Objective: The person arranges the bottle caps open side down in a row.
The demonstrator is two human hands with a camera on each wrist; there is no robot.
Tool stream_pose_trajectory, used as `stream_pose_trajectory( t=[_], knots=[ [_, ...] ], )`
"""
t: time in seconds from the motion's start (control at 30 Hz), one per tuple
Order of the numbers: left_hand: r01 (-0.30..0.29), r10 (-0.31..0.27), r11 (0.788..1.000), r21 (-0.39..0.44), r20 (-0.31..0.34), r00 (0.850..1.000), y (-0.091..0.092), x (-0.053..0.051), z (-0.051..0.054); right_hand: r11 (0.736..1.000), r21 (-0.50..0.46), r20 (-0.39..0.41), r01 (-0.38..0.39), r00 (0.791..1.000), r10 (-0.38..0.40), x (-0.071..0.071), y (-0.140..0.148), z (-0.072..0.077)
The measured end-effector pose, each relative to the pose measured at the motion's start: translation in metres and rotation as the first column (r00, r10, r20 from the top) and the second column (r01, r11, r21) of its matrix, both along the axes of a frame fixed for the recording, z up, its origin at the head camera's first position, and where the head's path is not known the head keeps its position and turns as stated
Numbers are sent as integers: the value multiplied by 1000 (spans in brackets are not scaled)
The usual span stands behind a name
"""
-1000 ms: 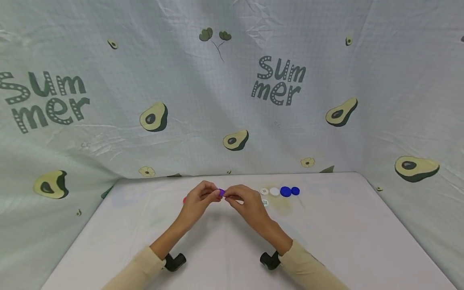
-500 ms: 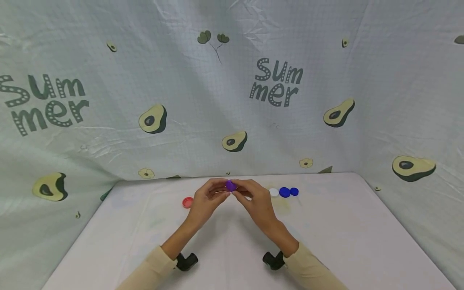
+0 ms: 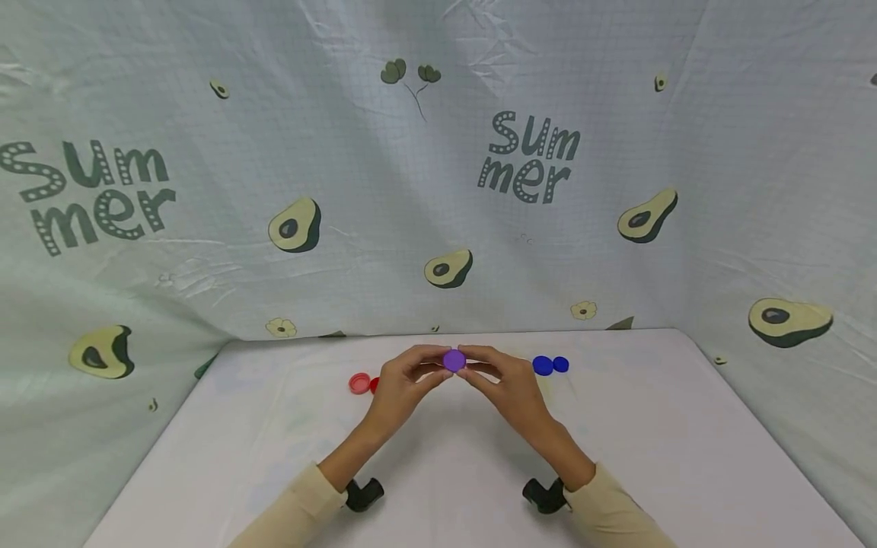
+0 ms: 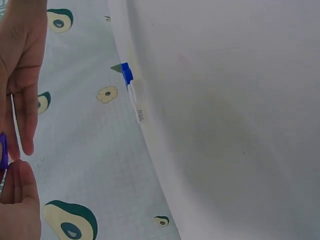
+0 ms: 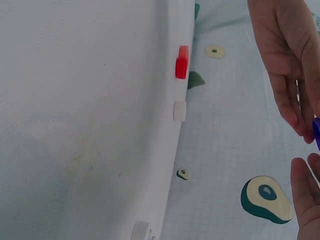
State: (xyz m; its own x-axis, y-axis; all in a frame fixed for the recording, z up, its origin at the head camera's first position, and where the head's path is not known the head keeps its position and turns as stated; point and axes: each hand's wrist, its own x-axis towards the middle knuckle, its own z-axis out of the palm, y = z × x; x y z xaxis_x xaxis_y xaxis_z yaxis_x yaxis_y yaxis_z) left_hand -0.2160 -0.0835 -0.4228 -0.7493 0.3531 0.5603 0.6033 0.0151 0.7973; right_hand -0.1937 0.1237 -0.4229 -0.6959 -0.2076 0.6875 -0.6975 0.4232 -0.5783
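A round purple bottle cap (image 3: pixel 454 360) is held up above the far part of the table, its flat face turned to the head camera. My left hand (image 3: pixel 407 382) pinches its left side between thumb and fingers. On the opposite side, my right hand (image 3: pixel 510 387) pinches it the same way. Only a sliver of the purple cap (image 4: pixel 4 151) shows at the edge of the left wrist view. Left of my left hand lie a light red cap (image 3: pixel 359 383) and a darker red cap (image 3: pixel 374 385), the latter partly hidden by that hand.
Beyond my right hand are a larger blue cap (image 3: pixel 543 365) and a smaller blue cap (image 3: pixel 560 364) on the white table (image 3: pixel 651 441). White caps (image 4: pixel 136 95) show in the left wrist view, and another white cap (image 5: pixel 180 111) in the right. A printed curtain (image 3: pixel 370 213) hangs behind.
Both hands have shifted to the right with the purple cap and turned its round face toward the head camera. The red caps have come into view, while the white caps are now hidden in the head view.
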Motion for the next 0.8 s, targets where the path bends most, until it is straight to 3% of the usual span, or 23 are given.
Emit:
stream_pose_trajectory(
  t=[0.3,0.8],
  knots=[
    [27,-28,1000,-6,-82,996,12,0,-2,999,43,4,25,1000,-26,8,13,0],
    [14,-20,998,-62,-93,996,30,1,-5,990,103,-109,97,990,-86,16,36,-6]
  ],
)
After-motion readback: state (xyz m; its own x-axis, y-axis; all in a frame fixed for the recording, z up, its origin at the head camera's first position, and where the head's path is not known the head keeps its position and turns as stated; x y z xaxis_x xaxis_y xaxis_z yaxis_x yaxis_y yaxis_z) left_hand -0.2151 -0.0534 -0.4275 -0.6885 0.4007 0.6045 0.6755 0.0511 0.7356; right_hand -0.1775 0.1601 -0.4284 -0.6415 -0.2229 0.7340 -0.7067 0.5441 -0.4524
